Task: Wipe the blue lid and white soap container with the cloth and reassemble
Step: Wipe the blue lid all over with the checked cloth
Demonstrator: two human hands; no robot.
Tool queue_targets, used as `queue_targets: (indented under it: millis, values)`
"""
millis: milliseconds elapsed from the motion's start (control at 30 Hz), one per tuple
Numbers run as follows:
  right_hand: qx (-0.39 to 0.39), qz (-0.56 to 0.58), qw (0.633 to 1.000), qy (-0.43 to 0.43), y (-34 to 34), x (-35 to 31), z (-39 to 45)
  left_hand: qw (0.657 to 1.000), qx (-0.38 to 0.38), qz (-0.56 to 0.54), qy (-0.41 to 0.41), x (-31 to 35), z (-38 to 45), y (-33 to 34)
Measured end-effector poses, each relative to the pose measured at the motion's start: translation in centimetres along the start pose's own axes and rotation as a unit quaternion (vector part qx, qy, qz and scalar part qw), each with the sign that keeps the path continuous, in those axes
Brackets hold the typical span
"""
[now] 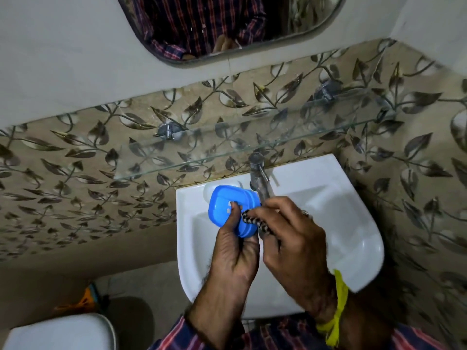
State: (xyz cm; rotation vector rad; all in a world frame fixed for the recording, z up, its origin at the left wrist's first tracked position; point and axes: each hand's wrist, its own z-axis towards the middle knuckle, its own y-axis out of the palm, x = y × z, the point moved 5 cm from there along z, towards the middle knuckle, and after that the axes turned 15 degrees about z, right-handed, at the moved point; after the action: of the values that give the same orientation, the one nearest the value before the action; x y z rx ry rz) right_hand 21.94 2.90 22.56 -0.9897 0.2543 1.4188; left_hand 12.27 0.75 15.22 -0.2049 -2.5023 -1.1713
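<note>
Above the white sink (353,223), my left hand (235,251) grips the blue lid (227,198), thumb pressed on its inner face. My right hand (290,236) holds a black-and-white checked cloth (255,221) bunched against the lid's right edge. A white rounded shape (209,189), possibly the soap container, rests on the sink's back ledge, mostly hidden behind the lid.
A metal tap (259,173) rises just behind my hands. A glass shelf (227,147) juts from the leaf-patterned tiles above the sink. A mirror (227,26) hangs higher up. A white toilet tank (58,332) stands at the lower left.
</note>
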Motion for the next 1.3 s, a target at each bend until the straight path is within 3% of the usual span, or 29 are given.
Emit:
queue_targets:
  millis: [133, 267, 400, 533, 933, 1133, 1300]
  values:
    - [-0.011, 0.017, 0.998, 0.053, -0.1, 0.9, 3.0, 0.997, 0.013, 0.039, 0.067, -0.1, 0.2, -0.3]
    - [-0.050, -0.014, 0.997, 0.052, -0.6, 0.7, 0.8, 0.996, 0.029, 0.054, 0.069, -0.4, -0.1, -1.1]
    - [-0.058, 0.050, 0.994, 0.079, -0.6, 2.0, 2.2, 0.993, 0.018, 0.082, 0.088, -0.8, -0.5, -1.3]
    - [-0.043, 0.089, 0.994, 0.047, -1.0, 1.5, 1.0, 0.991, 0.012, 0.086, 0.102, -0.2, -0.9, -0.9]
    - [-0.120, 0.082, 0.987, 0.072, -0.5, 0.4, -0.1, 0.978, 0.001, 0.168, 0.128, 0.3, -0.6, -3.4]
    - [-0.097, 0.135, 0.984, 0.072, 0.6, 1.3, 2.4, 0.971, 0.002, 0.193, 0.139, 0.5, -1.0, -3.4]
    - [-0.115, 0.096, 0.986, 0.072, 0.2, 0.8, -0.2, 0.962, 0.011, 0.231, 0.147, 0.6, -1.1, -4.4]
